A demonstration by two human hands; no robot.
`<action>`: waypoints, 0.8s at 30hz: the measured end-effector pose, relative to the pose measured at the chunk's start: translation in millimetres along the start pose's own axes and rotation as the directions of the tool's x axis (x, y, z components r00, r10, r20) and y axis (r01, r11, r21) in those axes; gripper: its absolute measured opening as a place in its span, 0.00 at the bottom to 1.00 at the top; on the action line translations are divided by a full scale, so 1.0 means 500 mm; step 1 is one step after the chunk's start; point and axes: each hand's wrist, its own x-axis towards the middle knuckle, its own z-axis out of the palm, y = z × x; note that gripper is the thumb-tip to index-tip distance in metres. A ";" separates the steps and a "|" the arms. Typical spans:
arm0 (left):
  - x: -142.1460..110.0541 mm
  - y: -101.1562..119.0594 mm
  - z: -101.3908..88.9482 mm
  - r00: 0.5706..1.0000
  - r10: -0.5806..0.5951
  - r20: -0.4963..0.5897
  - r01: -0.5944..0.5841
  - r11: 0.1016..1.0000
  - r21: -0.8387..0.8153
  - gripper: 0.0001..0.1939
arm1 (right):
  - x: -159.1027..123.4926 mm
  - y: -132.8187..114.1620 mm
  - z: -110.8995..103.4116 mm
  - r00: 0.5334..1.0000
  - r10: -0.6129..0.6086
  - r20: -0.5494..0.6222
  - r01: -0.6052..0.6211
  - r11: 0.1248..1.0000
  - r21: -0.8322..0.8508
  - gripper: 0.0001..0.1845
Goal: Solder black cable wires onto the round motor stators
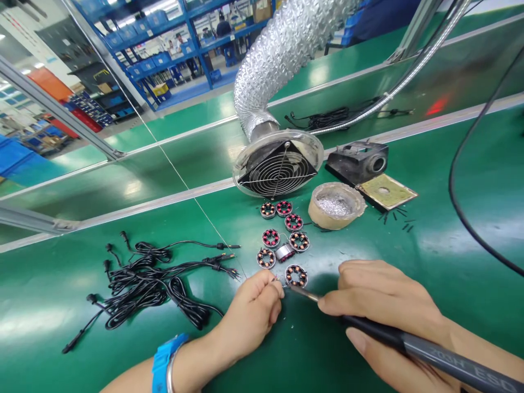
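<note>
My right hand point(380, 295) grips a soldering iron point(434, 357), its tip pointing left at the rim of the nearest small motor stator point(295, 277). My left hand point(254, 305), with a blue wrist strap point(164, 360), is closed in a pinch on a thin solder wire point(180, 177). That wire slants down from the upper left, and a short end shows past the fingertips beside the iron tip. Whether tip and wire touch, I cannot tell. Behind lie several more stators with copper or red windings point(271, 238); one silver stator point(285, 251) stands on its side.
Bundled black cables point(143, 295) lie at left. A fume extractor hood point(278, 164) with foil duct point(282, 54) stands behind the stators. A round tub of silvery bits point(338, 204) and an iron stand point(360, 161) with yellowish sponge point(387, 191) are at right. A black cord point(454, 191) hangs at far right.
</note>
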 end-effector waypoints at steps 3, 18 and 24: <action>0.000 0.001 0.000 1.000 0.005 0.005 -0.005 1.000 0.008 0.17 | 0.001 -0.002 0.001 0.998 0.047 0.033 -0.047 0.999 0.010 0.18; 0.001 -0.005 -0.002 0.997 0.072 0.001 -0.071 0.985 0.158 0.13 | 0.007 -0.008 0.000 0.999 0.036 0.023 -0.036 0.999 0.006 0.15; 0.000 -0.002 -0.001 0.998 0.070 0.006 -0.070 0.982 0.177 0.13 | 0.006 -0.015 -0.013 0.998 0.052 0.046 -0.051 0.999 -0.019 0.19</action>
